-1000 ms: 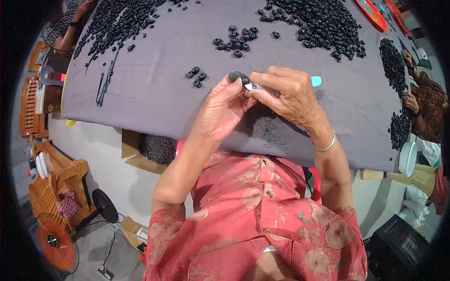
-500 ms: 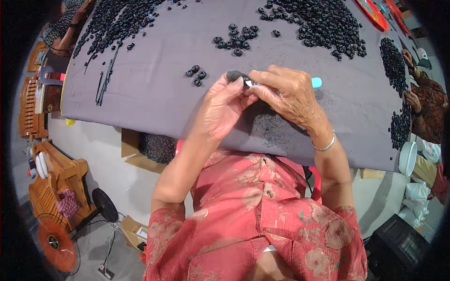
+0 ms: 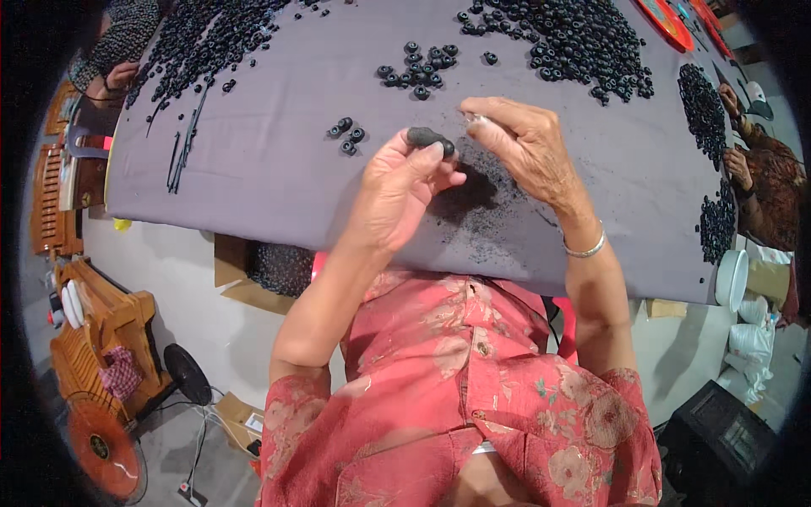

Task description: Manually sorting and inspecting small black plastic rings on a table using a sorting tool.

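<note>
In front of me, above the table, my left hand [image 3: 390, 196] pinches a small round black rubber-like piece [image 3: 446, 149] between thumb and fingers. A dark grey cover [image 3: 421, 135] seems to wrap that hand's index fingertip. To its right, and apart from it, my right hand [image 3: 522, 144] is closed round a small knife, of which only a pale, shiny tip [image 3: 475, 119] shows. Fine black crumbs [image 3: 490, 221] lie on the cloth beneath both hands. Beyond them sit a loose cluster of black ring-like pieces [image 3: 418, 69] and a smaller group [image 3: 345, 135].
Large heaps of black pieces [image 3: 583, 46] cover the far side of the grey-clothed table [image 3: 279, 144]. Thin black strips [image 3: 186, 144] lie at left. Other people's hands [image 3: 737, 167] work at the right edge and far left. A white basin [image 3: 731, 279] stands at right.
My right hand has drawn away from the left hand, with the knife's tip now off the black piece. The blue handle end seen earlier is now hidden. My left hand keeps its pinch.
</note>
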`<state>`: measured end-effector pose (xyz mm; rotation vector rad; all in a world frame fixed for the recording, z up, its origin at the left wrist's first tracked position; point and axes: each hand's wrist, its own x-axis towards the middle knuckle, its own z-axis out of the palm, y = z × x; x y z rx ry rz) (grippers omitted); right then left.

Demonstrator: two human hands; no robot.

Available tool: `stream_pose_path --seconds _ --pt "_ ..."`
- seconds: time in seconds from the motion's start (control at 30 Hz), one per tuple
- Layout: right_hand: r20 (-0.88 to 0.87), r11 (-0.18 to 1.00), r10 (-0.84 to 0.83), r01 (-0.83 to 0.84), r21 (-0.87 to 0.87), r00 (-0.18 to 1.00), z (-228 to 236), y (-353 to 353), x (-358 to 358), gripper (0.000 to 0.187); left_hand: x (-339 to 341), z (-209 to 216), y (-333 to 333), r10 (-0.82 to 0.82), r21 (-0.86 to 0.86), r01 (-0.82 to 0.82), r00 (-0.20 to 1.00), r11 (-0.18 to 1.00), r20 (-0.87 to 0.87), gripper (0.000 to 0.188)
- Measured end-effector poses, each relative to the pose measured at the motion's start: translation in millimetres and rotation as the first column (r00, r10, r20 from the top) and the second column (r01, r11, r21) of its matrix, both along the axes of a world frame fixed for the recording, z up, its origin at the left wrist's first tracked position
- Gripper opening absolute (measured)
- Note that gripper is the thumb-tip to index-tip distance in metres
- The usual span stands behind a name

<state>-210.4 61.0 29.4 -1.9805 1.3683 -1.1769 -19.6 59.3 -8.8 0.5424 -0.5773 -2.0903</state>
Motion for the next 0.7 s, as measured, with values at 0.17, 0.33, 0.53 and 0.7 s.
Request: stream_pose_path --seconds 0.17,0.33,0.53,0.7 --pt "-0.054 0.984 0.173 -0.175 -0.036 0.983 6 7 9 0.021 2 2 -3 -0.022 0.017 0.022 1.0 1.0 -0.003 0.014" --pt "-0.003 0.977 0.211 -0.211 0.016 0.977 3 7 10 0.015 4 10 -4 -0.141 0.008 0.141 0.987 0.99 0.072 0.024" --pt "-0.141 0.958 0.27 -0.25 0.142 0.952 13 -6 7 0.012 23 14 -16 -0.139 -0.173 0.171 0.973 0.97 0.184 0.023" --pt "-0.337 0.993 0.062 -0.091 -0.07 0.939 5 -37 14 0.006 42 18 -37 0.339 -0.462 -0.063 0.766 0.885 0.546 0.012"
